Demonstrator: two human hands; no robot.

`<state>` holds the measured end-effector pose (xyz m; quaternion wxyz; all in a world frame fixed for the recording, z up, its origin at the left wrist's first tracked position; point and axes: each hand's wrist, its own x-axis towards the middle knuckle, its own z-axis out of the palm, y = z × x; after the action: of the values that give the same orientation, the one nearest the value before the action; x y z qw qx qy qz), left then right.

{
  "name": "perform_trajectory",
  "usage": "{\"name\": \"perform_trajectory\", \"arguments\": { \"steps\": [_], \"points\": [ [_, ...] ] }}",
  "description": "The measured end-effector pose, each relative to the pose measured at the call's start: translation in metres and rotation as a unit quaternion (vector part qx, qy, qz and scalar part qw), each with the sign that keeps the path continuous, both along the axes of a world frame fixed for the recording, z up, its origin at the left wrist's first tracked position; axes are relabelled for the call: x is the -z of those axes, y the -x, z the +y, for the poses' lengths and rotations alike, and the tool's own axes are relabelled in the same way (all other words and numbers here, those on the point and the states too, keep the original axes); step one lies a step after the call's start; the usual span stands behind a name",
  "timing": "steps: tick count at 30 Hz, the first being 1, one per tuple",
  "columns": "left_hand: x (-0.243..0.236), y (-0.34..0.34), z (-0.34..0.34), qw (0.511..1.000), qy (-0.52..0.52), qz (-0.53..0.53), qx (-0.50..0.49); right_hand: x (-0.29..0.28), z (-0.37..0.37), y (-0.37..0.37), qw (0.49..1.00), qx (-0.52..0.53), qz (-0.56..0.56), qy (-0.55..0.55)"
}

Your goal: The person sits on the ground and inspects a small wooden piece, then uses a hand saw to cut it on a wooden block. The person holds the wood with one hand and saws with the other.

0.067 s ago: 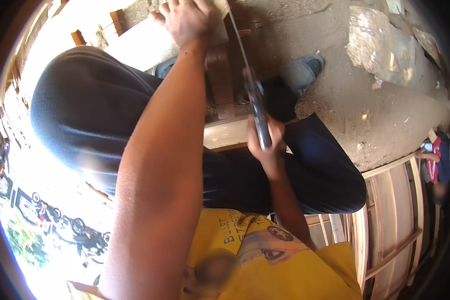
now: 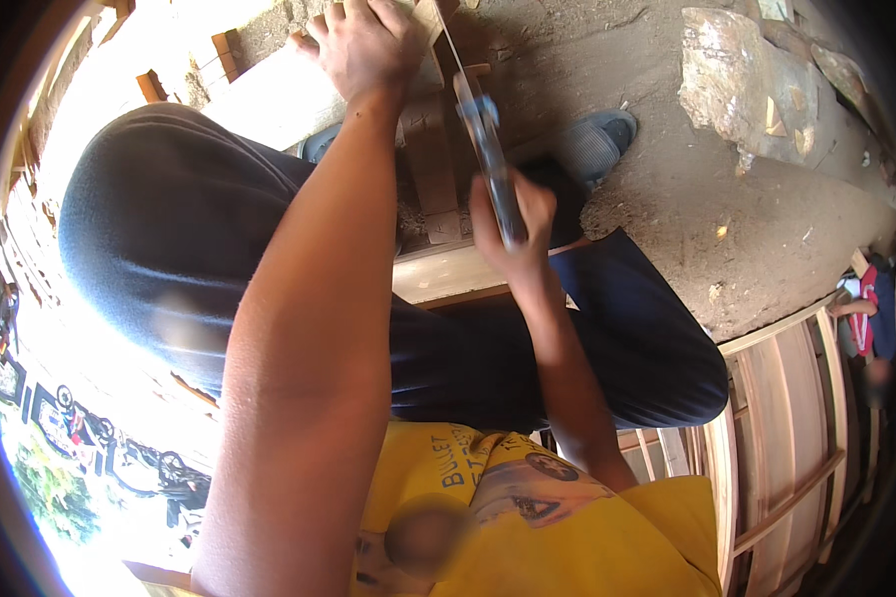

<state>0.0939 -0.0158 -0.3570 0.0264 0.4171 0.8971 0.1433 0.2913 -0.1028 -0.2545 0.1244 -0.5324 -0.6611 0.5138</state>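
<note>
My right hand [image 2: 528,217] is wrapped round the dark handle of a handsaw [image 2: 491,164], which has a blue part near its front. The saw's thin blade runs up past the right end of a pale wooden board [image 2: 274,92]; whether it is cutting into the wood I cannot tell. On that board, close to the blade, my left hand [image 2: 366,50] bears down with its fingers bent over the top, partly cropped by the picture's upper edge. Beneath lies a darker wooden support [image 2: 431,164], and nearer to me a light plank [image 2: 443,276] crosses between my legs.
My sandalled foot [image 2: 607,139] rests on the dirt floor to the right of the saw. Farther right lies a rough pale slab [image 2: 722,85] with debris. A slatted wooden frame [image 2: 782,428] stands at lower right, with another person [image 2: 871,308] beyond it. Motorbikes [image 2: 139,463] appear far left.
The saw and my right hand have moved forward, away from me, and slightly left. My left hand stays on the board.
</note>
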Motion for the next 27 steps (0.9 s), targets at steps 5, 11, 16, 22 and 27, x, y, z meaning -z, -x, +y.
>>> {"name": "perform_trajectory", "arguments": {
  "steps": [5, 11, 16, 22, 27],
  "points": [
    [-0.005, 0.002, 0.0, 1.0, -0.003, -0.019, -0.017, -0.003, -0.024, -0.012, 0.988, 0.016, 0.062, -0.143],
    [-0.001, -0.003, 0.002, 1.0, -0.009, -0.025, 0.003, 0.005, 0.015, 0.009, 0.992, 0.068, 0.096, -0.044],
    [-0.007, 0.0, 0.001, 1.0, -0.005, -0.02, -0.01, -0.002, -0.033, -0.005, 0.98, 0.096, 0.096, -0.144],
    [-0.001, -0.001, 0.0, 0.999, 0.003, -0.043, -0.014, 0.012, 0.022, 0.02, 0.987, 0.077, 0.138, -0.001],
    [-0.009, -0.001, -0.001, 0.999, -0.029, -0.035, -0.009, -0.002, -0.041, -0.013, 0.978, 0.079, 0.096, -0.167]
  ]
}}
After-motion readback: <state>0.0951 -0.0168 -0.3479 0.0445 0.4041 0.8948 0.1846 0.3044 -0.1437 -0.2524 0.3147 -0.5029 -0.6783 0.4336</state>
